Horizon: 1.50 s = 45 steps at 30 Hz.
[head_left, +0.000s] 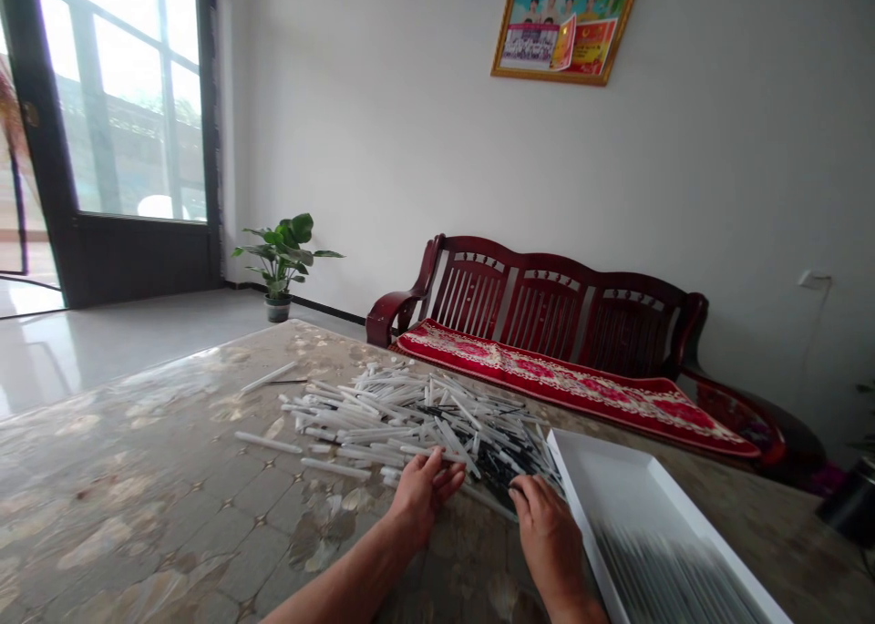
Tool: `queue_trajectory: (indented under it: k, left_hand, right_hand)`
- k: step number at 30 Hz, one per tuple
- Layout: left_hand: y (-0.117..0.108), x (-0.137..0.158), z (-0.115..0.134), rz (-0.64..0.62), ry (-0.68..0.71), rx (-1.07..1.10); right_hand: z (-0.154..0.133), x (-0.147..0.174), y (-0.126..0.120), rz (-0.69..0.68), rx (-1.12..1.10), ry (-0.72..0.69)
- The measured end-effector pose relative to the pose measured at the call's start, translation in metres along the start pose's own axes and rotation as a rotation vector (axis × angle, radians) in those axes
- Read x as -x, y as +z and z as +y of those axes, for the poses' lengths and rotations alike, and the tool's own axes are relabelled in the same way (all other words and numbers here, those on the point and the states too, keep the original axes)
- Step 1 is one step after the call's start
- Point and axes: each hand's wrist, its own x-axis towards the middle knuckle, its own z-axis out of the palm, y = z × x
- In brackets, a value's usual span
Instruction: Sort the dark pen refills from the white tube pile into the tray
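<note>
My left hand is closed, palm turned up, with a slim white pen barrel between thumb and fingers. Just to its right, my right hand is bent over with thumb and fingertips together beside some thin black pieces; whatever it pinches is hidden. A loose pile of white, translucent pen barrels spreads over the table beyond both hands. Against my right forearm's outer side stands an open white box, its near part holding many thin sticks lined up in a row, blurred.
The patterned table carries a few stray barrels left of the pile. Behind it are a dark red wooden bench with a red runner and a potted plant. A black object is at the right edge.
</note>
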Motion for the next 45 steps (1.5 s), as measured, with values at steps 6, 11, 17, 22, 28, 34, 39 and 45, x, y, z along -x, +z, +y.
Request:
queue_trajectory:
  k: [6,11,17,22,28,34,39,45]
  left_hand:
    - [0.000,-0.001,0.001,0.002,-0.003,0.017]
    - [-0.001,-0.002,-0.001,-0.028,-0.008,-0.010]
    - [-0.006,-0.003,-0.005,-0.134,0.135,-0.176]
    - [-0.007,0.000,-0.012,-0.201,0.123,-0.245]
    - [-0.002,0.005,-0.012,-0.160,-0.002,-0.137]
    - [0.000,0.007,-0.009,-0.171,-0.008,-0.128]
    - [-0.004,0.008,-0.019,-0.218,-0.008,-0.195]
    - [-0.004,0.006,-0.024,-0.131,0.074,-0.202]
  right_hand:
    - [-0.001,0.001,0.000,0.021,-0.020,0.007]
    - [-0.001,0.000,-0.001,0.001,-0.018,-0.004]
    - [-0.002,-0.002,-0.006,-0.011,0.043,-0.023]
    - [-0.010,-0.002,-0.006,-0.011,-0.023,-0.039]
    - [-0.022,-0.002,0.004,0.096,-0.387,0.065]
    - [-0.024,-0.001,0.007,0.088,-0.522,0.234]
    - [-0.029,0.006,0.011,0.000,-0.448,0.294]
    - [-0.050,0.015,0.023,-0.027,-0.373,0.189]
